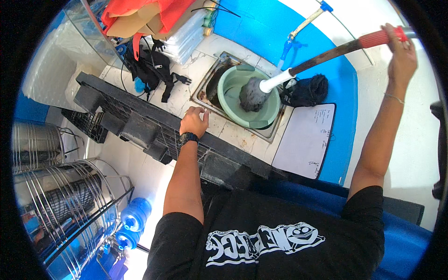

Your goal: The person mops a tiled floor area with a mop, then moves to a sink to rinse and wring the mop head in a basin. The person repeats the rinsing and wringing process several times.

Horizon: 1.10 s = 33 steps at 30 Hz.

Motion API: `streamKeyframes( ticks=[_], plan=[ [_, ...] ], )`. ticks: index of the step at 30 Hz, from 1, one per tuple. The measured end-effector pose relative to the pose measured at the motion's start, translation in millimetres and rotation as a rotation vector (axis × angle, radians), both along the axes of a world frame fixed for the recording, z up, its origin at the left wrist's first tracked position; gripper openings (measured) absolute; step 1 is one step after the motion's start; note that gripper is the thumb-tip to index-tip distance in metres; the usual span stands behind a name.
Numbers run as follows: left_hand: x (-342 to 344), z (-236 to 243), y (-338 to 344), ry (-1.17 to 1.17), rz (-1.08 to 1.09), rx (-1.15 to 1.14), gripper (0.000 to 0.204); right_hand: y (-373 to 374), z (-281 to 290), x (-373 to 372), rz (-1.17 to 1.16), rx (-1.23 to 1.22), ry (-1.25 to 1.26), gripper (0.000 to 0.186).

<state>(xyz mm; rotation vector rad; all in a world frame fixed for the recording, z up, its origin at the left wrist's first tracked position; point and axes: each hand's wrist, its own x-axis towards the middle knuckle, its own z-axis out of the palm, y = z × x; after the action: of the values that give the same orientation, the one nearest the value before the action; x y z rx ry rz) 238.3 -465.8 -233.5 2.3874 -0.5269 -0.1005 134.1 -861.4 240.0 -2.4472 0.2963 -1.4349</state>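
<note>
My right hand (402, 58), raised at the upper right, is closed round the upper part of a mop (326, 56) handle, by its red grip. From there the dark handle slants down left to a white collar, and the grey mop head (252, 95) hangs inside a pale green basin (226, 86). That basin sits tilted in a stained metal sink (201, 91). Curled over the top edge of a black plastic pallet (135, 105) is my left hand (195, 122); some of its fingertips are hidden. A blue tap (287, 45) reaches over the basin's far rim.
A white board (305, 140) lies right of the sink, near a black cloth bundle (311, 90). Black straps and a bag (149, 67) lie left on the tiled counter. Wire racks (70, 200) and blue water jugs (135, 214) stand lower left.
</note>
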Motion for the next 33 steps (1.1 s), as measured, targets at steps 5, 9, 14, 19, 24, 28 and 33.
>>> streamKeyframes(
  ticks=[5,9,14,19,24,28,33],
  plan=[
    [0.4,-2.2,-0.5,-0.002,-0.013,0.011,0.029,9.2,-5.4,6.9,-0.181,-0.183,-0.121,0.058],
    [1.5,-2.1,1.1,0.007,-0.02,0.001,0.029,23.3,-89.1,21.4,-0.103,-0.036,0.168,0.062],
    [0.7,-0.9,2.0,0.01,-0.025,-0.005,0.029,33.7,-172.3,14.4,0.452,0.475,0.23,0.056],
    [1.7,2.6,2.2,0.058,-0.022,0.017,0.031,22.2,-118.0,18.5,0.435,0.354,0.163,0.055],
    [-0.2,5.4,2.2,0.05,-0.008,0.004,0.027,-1.0,-47.3,17.8,0.052,0.149,-0.118,0.074],
    [-0.9,4.6,2.5,0.072,-0.008,0.011,0.027,-7.3,-74.1,16.2,-0.255,-0.044,0.141,0.086],
    [0.9,1.2,1.7,0.056,-0.023,0.022,0.028,16.7,-168.7,17.5,0.264,0.392,0.207,0.067]
  ],
)
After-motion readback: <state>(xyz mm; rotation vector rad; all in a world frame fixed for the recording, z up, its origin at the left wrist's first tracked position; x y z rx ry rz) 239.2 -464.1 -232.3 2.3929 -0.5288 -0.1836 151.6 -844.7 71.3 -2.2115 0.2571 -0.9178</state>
